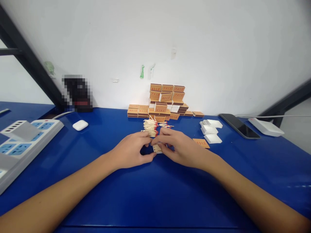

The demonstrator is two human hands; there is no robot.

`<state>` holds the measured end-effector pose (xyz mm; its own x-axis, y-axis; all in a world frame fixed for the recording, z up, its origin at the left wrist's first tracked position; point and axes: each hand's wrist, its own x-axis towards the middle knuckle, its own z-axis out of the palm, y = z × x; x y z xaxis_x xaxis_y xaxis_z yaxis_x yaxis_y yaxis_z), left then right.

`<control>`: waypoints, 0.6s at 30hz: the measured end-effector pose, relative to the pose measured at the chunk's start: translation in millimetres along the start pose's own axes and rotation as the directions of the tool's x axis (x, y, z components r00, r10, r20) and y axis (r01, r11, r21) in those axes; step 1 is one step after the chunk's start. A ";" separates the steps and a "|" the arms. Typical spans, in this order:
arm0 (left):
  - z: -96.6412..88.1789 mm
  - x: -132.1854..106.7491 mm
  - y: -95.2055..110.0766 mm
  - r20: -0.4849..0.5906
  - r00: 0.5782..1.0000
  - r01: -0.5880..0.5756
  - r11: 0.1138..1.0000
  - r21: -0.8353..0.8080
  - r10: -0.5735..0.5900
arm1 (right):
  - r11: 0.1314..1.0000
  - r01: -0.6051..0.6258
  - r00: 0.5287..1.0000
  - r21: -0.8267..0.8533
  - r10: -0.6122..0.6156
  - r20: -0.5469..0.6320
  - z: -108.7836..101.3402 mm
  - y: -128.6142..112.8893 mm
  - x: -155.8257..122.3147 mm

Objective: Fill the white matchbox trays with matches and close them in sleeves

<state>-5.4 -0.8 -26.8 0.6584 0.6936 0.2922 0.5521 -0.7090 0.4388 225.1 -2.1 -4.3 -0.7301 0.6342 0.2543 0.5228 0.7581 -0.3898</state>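
A small white matchbox tray [158,151] filled with pale matchsticks [156,147] lies between my hands at the middle of the table. My left hand [133,149] grips the tray's left end, thumb on the near side and fingers on the far side. The fingers of my right hand [181,147] curl over the tray from the right and are closed on the matches in it, partly covering them. Just beyond the hands lies a pile of loose red-tipped matches [150,127], with a smaller heap of matches [165,124] to its right.
Stacked orange matchboxes [167,96] stand against the wall. White empty trays [210,130] and an orange matchbox sleeve [201,143] lie to the right, then a phone [239,125] and a white device [266,126]. At left are a power strip [31,152] and a white earbud case [80,125].
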 end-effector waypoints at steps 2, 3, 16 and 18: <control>-0.2 0.3 0.3 0.006 1.000 0.000 1.000 0.004 0.000 | 0.999 0.004 1.000 -0.032 -0.003 0.013 -1.9 -0.4 -0.5; -0.6 0.3 0.7 0.005 1.000 0.003 1.000 0.005 -0.003 | 0.999 0.002 1.000 -0.047 -0.001 0.017 -3.0 -0.4 -0.7; -1.7 -0.5 2.7 0.000 1.000 0.003 1.000 -0.001 -0.003 | 0.937 -0.312 0.931 -0.158 0.269 -0.245 -25.3 62.0 -5.2; -2.4 -0.4 3.2 0.004 1.000 0.002 1.000 0.001 -0.002 | 0.932 -0.331 0.930 -0.146 0.295 -0.219 -22.3 71.1 -4.0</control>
<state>-5.2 -3.0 -23.5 0.6592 0.6947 0.2879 0.5543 -0.7076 0.4382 275.0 52.6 -13.4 -0.4280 0.8470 0.3152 0.7932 0.5192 -0.3182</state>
